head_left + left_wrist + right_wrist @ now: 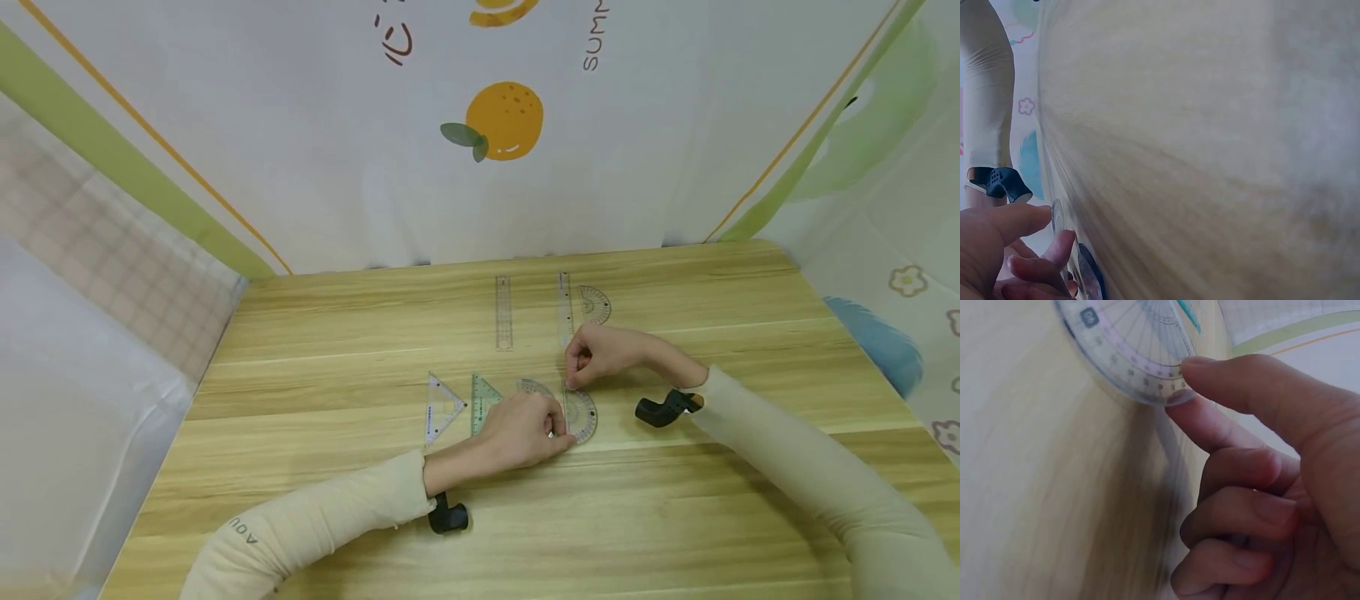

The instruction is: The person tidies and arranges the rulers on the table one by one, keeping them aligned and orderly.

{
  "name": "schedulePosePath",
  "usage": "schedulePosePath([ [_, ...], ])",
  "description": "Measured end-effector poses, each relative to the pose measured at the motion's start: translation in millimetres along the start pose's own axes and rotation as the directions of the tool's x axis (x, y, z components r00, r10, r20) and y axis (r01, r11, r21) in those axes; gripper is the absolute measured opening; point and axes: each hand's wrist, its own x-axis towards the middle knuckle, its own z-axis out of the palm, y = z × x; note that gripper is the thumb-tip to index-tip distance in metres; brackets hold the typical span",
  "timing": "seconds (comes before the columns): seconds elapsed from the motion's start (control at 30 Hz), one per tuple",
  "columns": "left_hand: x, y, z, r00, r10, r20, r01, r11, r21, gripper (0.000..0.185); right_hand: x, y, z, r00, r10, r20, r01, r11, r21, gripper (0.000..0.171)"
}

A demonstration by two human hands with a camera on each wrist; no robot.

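Observation:
A clear half-round protractor (pixel 582 415) is held by both hands, its straight edge toward the left. My right hand (pixel 603 354) pinches its far corner between thumb and index finger, the other fingers curled in. At the near corner, my left hand (pixel 521 427) pinches it as well. The right wrist view shows the protractor (pixel 1132 362) tilted above the wood, casting a shadow. Only its thin rim shows in the left wrist view, beside the left hand (pixel 997 250). Another protractor (pixel 536 387) and a green set square (pixel 480 404) lie partly hidden behind my left hand.
A clear set square (pixel 442 408) lies left of the green one. Farther back on the wooden table (pixel 337 333) are a clear ruler (pixel 504 312), a second ruler (pixel 565 304) and a small protractor (pixel 596 305). Printed cloth (pixel 420 200) hangs behind the table.

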Motion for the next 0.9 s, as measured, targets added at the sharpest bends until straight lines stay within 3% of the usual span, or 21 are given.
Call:
schedulePosePath([
  [0.53,0.3,-4.9,-3.2,1.000,0.025,-0.019,-0.025,1.000,-0.015,0.020,-3,3,-2,0.997,0.021,-0.074,-0.021,1.000,-0.003,0.012],
  [0.9,5.0,-8.3,-10.3,0.999,0.021,-0.032,-0.022,0.999,-0.030,0.021,-6,5,-9,0.994,-0.015,-0.104,0.014,1.000,-0.014,0.014],
])
